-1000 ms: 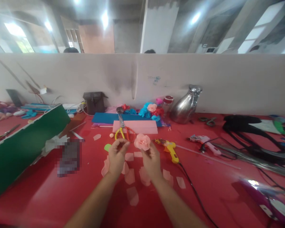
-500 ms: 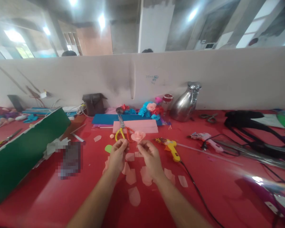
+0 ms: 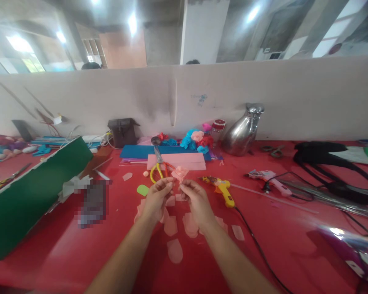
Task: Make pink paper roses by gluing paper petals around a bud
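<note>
both forearms reach up from the bottom edge and slant inward. the left hand (image 3: 159, 196) and right hand (image 3: 196, 198) are raised close together, palms turned inward, wrists nearly straight, fingers curled, each thumb pressed toward its fingertips in a pinch.

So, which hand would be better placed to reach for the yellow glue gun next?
Probably the right hand: the yellow glue gun lies on its side, farther from the left hand. It seems to pinch the pink flower, though.
</note>
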Demonstrator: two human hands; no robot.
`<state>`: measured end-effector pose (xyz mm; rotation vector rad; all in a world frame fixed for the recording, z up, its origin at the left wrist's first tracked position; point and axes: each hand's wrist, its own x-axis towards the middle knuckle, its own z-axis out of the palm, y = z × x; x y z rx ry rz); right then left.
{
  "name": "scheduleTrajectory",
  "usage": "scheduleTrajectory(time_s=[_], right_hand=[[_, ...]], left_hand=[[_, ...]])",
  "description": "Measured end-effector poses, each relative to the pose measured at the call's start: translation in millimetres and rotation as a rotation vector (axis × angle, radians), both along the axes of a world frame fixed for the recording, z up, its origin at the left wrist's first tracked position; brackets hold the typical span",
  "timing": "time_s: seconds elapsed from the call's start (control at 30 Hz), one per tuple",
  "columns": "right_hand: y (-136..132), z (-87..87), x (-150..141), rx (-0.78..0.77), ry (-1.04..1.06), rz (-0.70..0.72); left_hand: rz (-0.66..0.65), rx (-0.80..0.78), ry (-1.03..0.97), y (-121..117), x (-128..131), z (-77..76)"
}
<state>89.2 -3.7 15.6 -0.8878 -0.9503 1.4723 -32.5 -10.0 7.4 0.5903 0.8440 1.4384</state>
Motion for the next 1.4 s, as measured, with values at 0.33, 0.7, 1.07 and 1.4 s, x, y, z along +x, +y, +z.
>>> scheduleTrajectory(time_s=[0.33,0.7,1.07,1.4], right_hand=[[1,0.0,0,-0.037,0.042,0.015],[0,-0.7,-1,0.0,0.029,0.022],[-3,-0.2,-4,-0.031,0.012,0.025],[-3,-0.6,-3,-0.021,-0.008,0.044]], left_hand=[[-0.064,-0.017,-0.063,0,-4,-3.1],[-0.039,-0.01,0.006,-4,0,5.2],[0.004,-0.004,0.067,-5,2,5.2],[0.009,0.012,0.091,-4,0,1.0]])
